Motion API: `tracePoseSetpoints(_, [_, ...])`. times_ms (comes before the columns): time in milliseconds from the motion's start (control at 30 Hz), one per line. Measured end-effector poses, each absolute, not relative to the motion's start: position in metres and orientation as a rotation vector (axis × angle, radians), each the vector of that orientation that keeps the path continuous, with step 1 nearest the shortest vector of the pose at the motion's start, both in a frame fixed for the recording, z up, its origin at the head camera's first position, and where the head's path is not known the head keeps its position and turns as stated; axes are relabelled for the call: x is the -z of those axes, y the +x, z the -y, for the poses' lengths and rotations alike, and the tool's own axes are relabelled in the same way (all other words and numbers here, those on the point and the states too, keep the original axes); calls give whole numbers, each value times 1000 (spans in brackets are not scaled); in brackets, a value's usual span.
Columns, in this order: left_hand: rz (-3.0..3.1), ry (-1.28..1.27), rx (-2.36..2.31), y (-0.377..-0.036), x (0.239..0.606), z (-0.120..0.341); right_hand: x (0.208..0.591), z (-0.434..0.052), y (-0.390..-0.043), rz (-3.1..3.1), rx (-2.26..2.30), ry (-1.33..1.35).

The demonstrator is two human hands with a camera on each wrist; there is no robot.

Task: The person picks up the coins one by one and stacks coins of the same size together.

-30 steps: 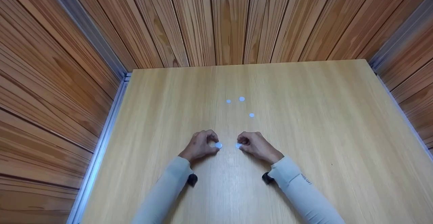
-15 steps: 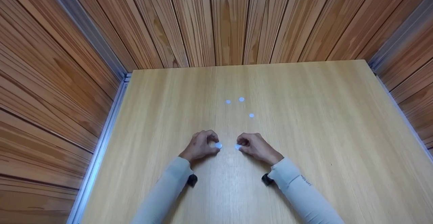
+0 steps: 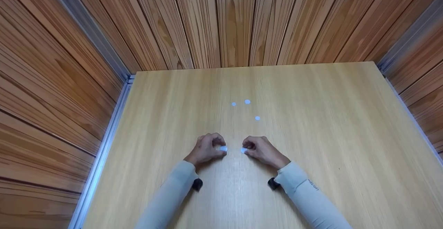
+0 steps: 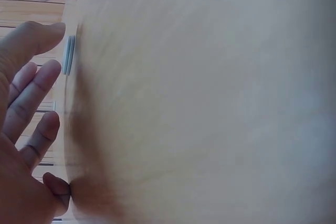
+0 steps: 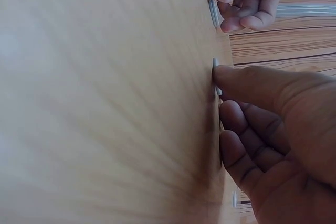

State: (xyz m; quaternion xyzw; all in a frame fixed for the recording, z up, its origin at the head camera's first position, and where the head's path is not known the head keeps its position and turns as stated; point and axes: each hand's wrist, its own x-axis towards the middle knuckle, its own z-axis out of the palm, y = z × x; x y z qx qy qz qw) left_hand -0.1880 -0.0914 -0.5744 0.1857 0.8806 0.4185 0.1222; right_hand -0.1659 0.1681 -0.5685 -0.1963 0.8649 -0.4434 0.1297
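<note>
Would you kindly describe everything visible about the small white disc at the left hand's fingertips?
The white disc is small, round, flat and thin, pale bluish-white, of a material I cannot tell. It lies flat on the wooden table, near the middle, close to the person. The left hand curls over it, fingers at its edge. In the left wrist view it shows edge-on as a thin grey sliver beside the thumb. A similar disc lies just right of it.

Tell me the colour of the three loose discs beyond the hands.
White discs, clearest in the head view.

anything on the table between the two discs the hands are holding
No: in the head view only bare table lies between the left hand's disc and the right hand's disc.
</note>
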Motion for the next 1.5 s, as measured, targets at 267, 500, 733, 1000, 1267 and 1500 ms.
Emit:
tracePoseSetpoints(267, [-2536, 521, -1293, -186, 574, 86, 569, -168, -166, -2526, 1304, -565])
tracePoseSetpoints(500, [-2560, 544, -1289, -182, 575, 76, 571, -167, -165, -2526, 1319, -567])
tracePoseSetpoints(733, [-2568, 549, -1294, -179, 576, 64, 571, -168, -165, -2520, 1327, -564])
tracePoseSetpoints(1000, [-2566, 543, -1275, -179, 578, 52, 571, -167, -165, -2537, 1308, -579])
tracePoseSetpoints(1267, [-2599, 544, -1258, -180, 580, 49, 572, -168, -165, -2529, 1316, -575])
tracePoseSetpoints(1500, [-2608, 531, -1244, -180, 580, 45, 574, -168, -165, -2542, 1335, -601])
